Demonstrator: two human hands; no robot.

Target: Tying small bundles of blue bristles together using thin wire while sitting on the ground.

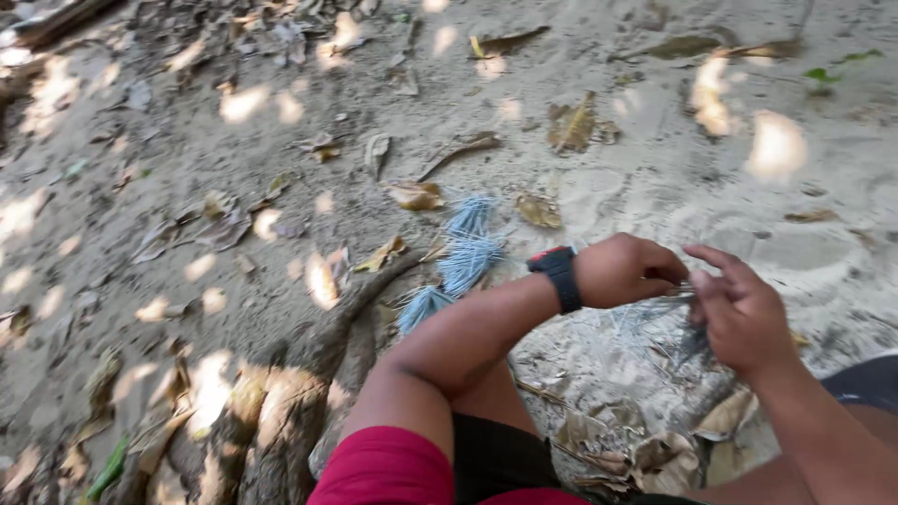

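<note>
My left hand (625, 269) is closed around a bunch of thin grey strips (655, 318) that fan downward, blurred by motion. A black wristwatch (558, 277) sits on that wrist. My right hand (739, 309) pinches the same bunch from the right, fingers bent over the strips. On the sandy ground just left of my forearm lie three small bundles of pale blue-grey strips (465, 257), one beside the other, near a tree root.
Sandy ground (655, 178) is scattered with dry brown leaves (572, 124). A thick tree root (281, 402) runs from the lower left toward the bundles. My knee in red and black cloth (440, 463) is at the bottom.
</note>
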